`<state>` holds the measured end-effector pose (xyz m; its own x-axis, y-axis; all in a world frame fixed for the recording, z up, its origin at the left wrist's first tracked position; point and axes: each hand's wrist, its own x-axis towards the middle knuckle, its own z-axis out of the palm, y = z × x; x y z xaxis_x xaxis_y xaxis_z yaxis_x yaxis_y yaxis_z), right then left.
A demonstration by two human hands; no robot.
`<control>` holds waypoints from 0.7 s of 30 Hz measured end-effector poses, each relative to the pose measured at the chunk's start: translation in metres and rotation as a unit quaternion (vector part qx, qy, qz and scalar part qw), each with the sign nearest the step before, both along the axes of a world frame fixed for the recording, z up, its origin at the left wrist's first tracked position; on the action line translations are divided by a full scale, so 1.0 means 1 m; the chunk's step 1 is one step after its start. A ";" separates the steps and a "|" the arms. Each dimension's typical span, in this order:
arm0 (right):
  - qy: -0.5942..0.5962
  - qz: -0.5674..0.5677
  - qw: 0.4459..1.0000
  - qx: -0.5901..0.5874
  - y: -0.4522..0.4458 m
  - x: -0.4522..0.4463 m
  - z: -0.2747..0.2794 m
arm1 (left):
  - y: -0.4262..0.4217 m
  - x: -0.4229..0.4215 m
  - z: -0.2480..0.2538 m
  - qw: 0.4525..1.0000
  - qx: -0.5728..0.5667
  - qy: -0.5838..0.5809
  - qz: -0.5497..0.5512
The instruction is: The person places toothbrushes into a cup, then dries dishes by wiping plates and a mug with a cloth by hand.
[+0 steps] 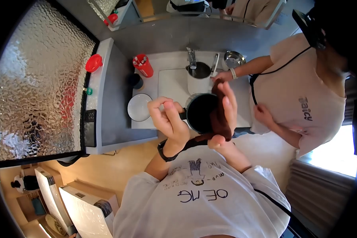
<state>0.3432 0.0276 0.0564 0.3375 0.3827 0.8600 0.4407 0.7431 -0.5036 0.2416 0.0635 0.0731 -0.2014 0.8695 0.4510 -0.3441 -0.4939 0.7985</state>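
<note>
My left hand (169, 121) has its fingers closed on the handle of a dark mug (198, 115). The mug is tipped so that its dark inside faces me. My right hand (229, 111) presses a brown cloth (220, 123) against the right side of the mug, fingers stretched along it and thumb near the bottom. Part of the cloth hangs down toward my shirt. Just beyond the mug, a white pitcher (198, 81) stands under a faucet (191, 59). A co-worker's hand (224, 75) is at the pitcher's handle.
On the left of the counter are a white plate (139, 107), a dark cup (136, 81) and a red cup (143, 65) with white sticks. A metal bowl (234, 59) sits at the back right. A co-worker (301, 91) stands close on my right. A textured glass panel (35, 87) borders the left.
</note>
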 end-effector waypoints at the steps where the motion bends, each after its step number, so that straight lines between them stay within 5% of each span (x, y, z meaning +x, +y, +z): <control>1: 0.025 0.006 1.000 0.010 0.002 -0.005 -0.001 | 0.004 -0.002 -0.005 0.999 -0.007 0.026 -0.017; 2: 0.028 0.006 1.000 0.006 -0.007 -0.002 0.002 | 0.003 -0.005 -0.010 0.998 -0.020 0.056 -0.035; 4: -0.111 -0.023 0.970 -0.213 -0.020 0.012 0.039 | 0.007 -0.007 -0.021 0.993 0.000 0.114 -0.038; 6: -0.153 -0.023 0.962 -0.224 -0.019 0.022 0.059 | 0.004 -0.009 -0.029 0.939 0.211 0.255 0.092; 10: -0.165 0.110 0.921 -0.336 -0.018 0.037 0.071 | 0.005 -0.025 -0.027 0.946 0.157 0.270 -0.085; 12: -0.198 0.255 0.852 -0.412 -0.017 0.038 0.070 | 0.013 -0.026 -0.027 0.958 0.079 0.218 -0.171; 16: -0.146 0.296 0.885 -0.329 -0.018 0.021 0.055 | 0.013 -0.021 -0.013 0.963 0.079 0.137 -0.218; 21: -0.103 0.194 0.885 -0.410 -0.008 0.021 0.019 | 0.016 -0.018 -0.021 0.925 0.238 0.292 -0.049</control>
